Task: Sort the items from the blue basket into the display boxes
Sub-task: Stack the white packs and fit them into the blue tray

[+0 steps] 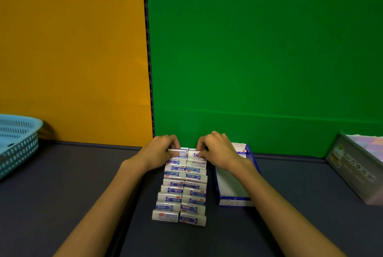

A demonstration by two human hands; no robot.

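Your left hand (160, 149) and right hand (215, 151) each grip the far packets (182, 186) of 2 rows; the blue display box (234, 201) looks nearly empty, so most boxing remains.

Printed matter. Small white-and-blue packets (180, 186), in two columns running toward the camera from the fingers (176, 145) of both hands, carry blue bands with white Chinese characters and small red marks, too blurred to read. The grey box (350, 171), well to the right of the fingers, bears a line of characters, likewise illegible.
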